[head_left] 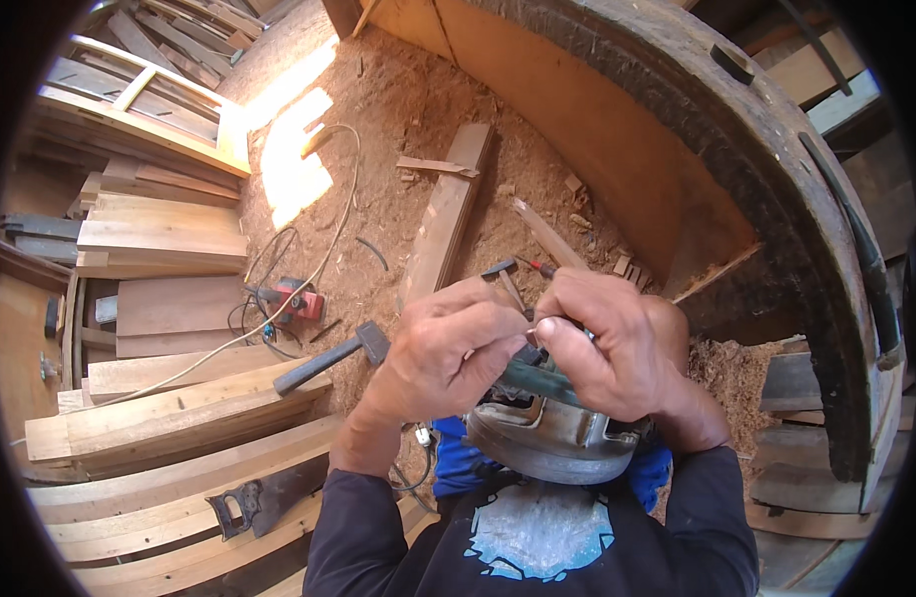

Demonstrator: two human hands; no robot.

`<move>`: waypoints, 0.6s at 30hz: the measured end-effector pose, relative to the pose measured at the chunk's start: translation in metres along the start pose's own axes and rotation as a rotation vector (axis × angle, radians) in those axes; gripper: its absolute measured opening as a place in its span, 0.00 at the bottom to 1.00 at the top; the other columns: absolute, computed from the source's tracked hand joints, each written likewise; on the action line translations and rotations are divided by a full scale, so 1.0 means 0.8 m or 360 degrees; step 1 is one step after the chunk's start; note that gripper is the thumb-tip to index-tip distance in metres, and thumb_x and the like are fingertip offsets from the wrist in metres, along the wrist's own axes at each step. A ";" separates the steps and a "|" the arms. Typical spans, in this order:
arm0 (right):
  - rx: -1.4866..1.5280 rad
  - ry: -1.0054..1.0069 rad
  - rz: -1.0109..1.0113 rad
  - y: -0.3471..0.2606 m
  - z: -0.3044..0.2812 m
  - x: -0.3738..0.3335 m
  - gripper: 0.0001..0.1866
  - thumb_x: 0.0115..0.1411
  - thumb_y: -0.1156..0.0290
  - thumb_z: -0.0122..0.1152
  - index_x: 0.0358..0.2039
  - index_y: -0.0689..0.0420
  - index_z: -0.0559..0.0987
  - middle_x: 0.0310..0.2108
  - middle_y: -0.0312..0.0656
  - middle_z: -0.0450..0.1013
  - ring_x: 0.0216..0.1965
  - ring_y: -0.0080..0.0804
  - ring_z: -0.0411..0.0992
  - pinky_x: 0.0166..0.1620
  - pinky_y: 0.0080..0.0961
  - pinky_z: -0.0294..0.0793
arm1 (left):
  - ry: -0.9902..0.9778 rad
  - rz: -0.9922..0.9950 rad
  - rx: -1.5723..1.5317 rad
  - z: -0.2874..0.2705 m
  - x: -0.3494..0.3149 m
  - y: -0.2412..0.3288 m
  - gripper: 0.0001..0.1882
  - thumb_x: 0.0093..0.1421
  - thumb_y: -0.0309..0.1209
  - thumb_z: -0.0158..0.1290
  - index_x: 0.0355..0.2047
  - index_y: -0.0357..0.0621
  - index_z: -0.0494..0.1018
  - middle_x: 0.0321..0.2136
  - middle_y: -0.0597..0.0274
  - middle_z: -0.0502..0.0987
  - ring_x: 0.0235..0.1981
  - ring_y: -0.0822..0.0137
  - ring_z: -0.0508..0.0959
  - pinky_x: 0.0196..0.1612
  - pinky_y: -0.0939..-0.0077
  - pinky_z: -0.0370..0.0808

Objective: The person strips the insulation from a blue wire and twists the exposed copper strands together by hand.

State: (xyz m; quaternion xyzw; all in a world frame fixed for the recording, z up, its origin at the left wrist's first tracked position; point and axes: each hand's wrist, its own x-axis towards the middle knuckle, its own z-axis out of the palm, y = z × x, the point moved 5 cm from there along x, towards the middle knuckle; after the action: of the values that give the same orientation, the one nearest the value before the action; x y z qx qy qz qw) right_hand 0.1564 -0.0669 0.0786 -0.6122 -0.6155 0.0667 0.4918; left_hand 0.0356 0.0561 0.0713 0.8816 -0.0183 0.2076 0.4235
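My left hand [453,343] and my right hand [609,343] meet in front of my chest. Thumbs and fingers of both are pinched together, almost touching, around something tiny that I cannot make out. Directly below them, at my lap, rests a power tool with a grey metal housing [552,443] and a dark green body [542,381]; my hands cover part of it. Just beyond my fingers lie a small hammer [500,269] and a red-tipped screwdriver [537,267]. A larger hammer [372,343] is left of my left hand, its handle over a timber.
Stacked planks [169,418] fill the left side, with a handsaw [264,505] on them. A red power tool [297,298] and a pale cable [348,199] lie on the sawdust-covered floor. Boards [448,219] stretch ahead. A large curved workbench [677,109] rises on the right.
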 end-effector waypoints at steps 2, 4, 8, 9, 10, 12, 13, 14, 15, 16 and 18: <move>0.1123 -0.0333 0.0579 0.030 0.027 -0.007 0.06 0.63 0.76 0.54 0.30 0.63 0.77 0.24 0.32 0.69 0.25 0.24 0.68 0.30 0.31 0.68 | 0.0166 0.0190 0.0082 0.003 -0.007 0.000 0.05 0.56 0.20 0.62 0.33 0.38 0.78 0.30 0.57 0.77 0.30 0.57 0.78 0.35 0.67 0.76; 0.1348 -0.0427 0.0831 0.047 0.041 -0.016 0.08 0.64 0.74 0.54 0.28 0.62 0.76 0.22 0.32 0.69 0.24 0.21 0.67 0.28 0.26 0.66 | 0.0230 0.0310 0.0249 0.009 -0.008 -0.001 0.07 0.54 0.19 0.62 0.34 0.38 0.78 0.31 0.58 0.76 0.30 0.57 0.76 0.34 0.67 0.76; 0.1773 -0.0545 0.1250 0.066 0.058 -0.034 0.08 0.63 0.73 0.54 0.26 0.60 0.75 0.21 0.32 0.69 0.24 0.19 0.66 0.28 0.20 0.64 | 0.0379 0.0518 0.0483 0.019 -0.013 -0.003 0.12 0.50 0.17 0.62 0.36 0.40 0.78 0.34 0.59 0.76 0.29 0.59 0.74 0.32 0.68 0.74; 0.1763 -0.0543 0.1247 0.068 0.060 -0.036 0.08 0.63 0.73 0.54 0.26 0.60 0.75 0.21 0.32 0.69 0.24 0.19 0.66 0.28 0.20 0.64 | 0.0384 0.0526 0.0481 0.020 -0.013 -0.004 0.12 0.50 0.17 0.62 0.36 0.40 0.78 0.34 0.59 0.76 0.29 0.59 0.74 0.32 0.68 0.74; 0.1797 -0.0523 0.1232 0.069 0.061 -0.038 0.08 0.64 0.72 0.54 0.29 0.60 0.76 0.23 0.33 0.70 0.26 0.19 0.68 0.29 0.21 0.66 | 0.0385 0.0525 0.0452 0.020 -0.014 -0.005 0.13 0.50 0.16 0.62 0.37 0.39 0.78 0.33 0.59 0.75 0.28 0.58 0.74 0.32 0.67 0.75; 0.1831 -0.0507 0.1212 0.065 0.059 -0.039 0.08 0.64 0.71 0.54 0.32 0.61 0.77 0.24 0.33 0.71 0.27 0.19 0.69 0.30 0.22 0.68 | 0.0388 0.0525 0.0427 0.020 -0.014 -0.002 0.14 0.50 0.16 0.61 0.38 0.39 0.77 0.31 0.59 0.75 0.27 0.58 0.74 0.31 0.67 0.75; 0.1443 -0.0390 0.0882 0.056 0.045 -0.030 0.07 0.63 0.71 0.57 0.35 0.62 0.77 0.26 0.35 0.72 0.28 0.22 0.71 0.31 0.24 0.70 | 0.0406 0.0421 0.0344 0.019 -0.013 -0.002 0.12 0.52 0.16 0.60 0.37 0.39 0.77 0.30 0.59 0.75 0.26 0.61 0.74 0.30 0.68 0.74; 0.1057 -0.0270 0.0550 0.044 0.031 -0.021 0.08 0.62 0.72 0.60 0.39 0.63 0.78 0.28 0.38 0.74 0.30 0.25 0.73 0.33 0.26 0.72 | 0.0420 0.0318 0.0266 0.018 -0.012 -0.003 0.10 0.54 0.16 0.58 0.36 0.38 0.76 0.28 0.60 0.74 0.24 0.63 0.73 0.29 0.70 0.73; 0.1056 -0.0270 0.0541 0.038 0.027 -0.019 0.08 0.62 0.72 0.60 0.39 0.63 0.78 0.28 0.38 0.74 0.30 0.25 0.73 0.33 0.26 0.72 | 0.0422 0.0323 0.0273 0.015 -0.014 -0.002 0.10 0.54 0.16 0.58 0.36 0.38 0.76 0.28 0.60 0.74 0.24 0.63 0.73 0.29 0.70 0.73; 0.0519 -0.0056 0.0182 0.024 0.012 -0.013 0.11 0.59 0.73 0.65 0.41 0.63 0.79 0.30 0.40 0.75 0.31 0.30 0.74 0.34 0.28 0.74 | 0.0409 0.0101 0.0045 0.011 -0.017 -0.013 0.07 0.56 0.17 0.57 0.35 0.39 0.75 0.27 0.60 0.74 0.24 0.66 0.73 0.28 0.71 0.72; -0.0104 0.0253 -0.0385 -0.002 -0.005 -0.007 0.17 0.50 0.76 0.75 0.41 0.62 0.81 0.33 0.44 0.77 0.31 0.40 0.75 0.33 0.32 0.74 | 0.0395 -0.0254 -0.0396 0.015 -0.027 -0.035 0.01 0.64 0.22 0.52 0.34 0.39 0.72 0.26 0.64 0.73 0.26 0.77 0.71 0.27 0.78 0.67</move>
State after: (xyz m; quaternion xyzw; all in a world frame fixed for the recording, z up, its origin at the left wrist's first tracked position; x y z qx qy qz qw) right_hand 0.1570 -0.0743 0.0789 -0.5526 -0.6458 -0.0616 0.5233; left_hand 0.0257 0.0617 0.0353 0.7886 0.0785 0.2768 0.5435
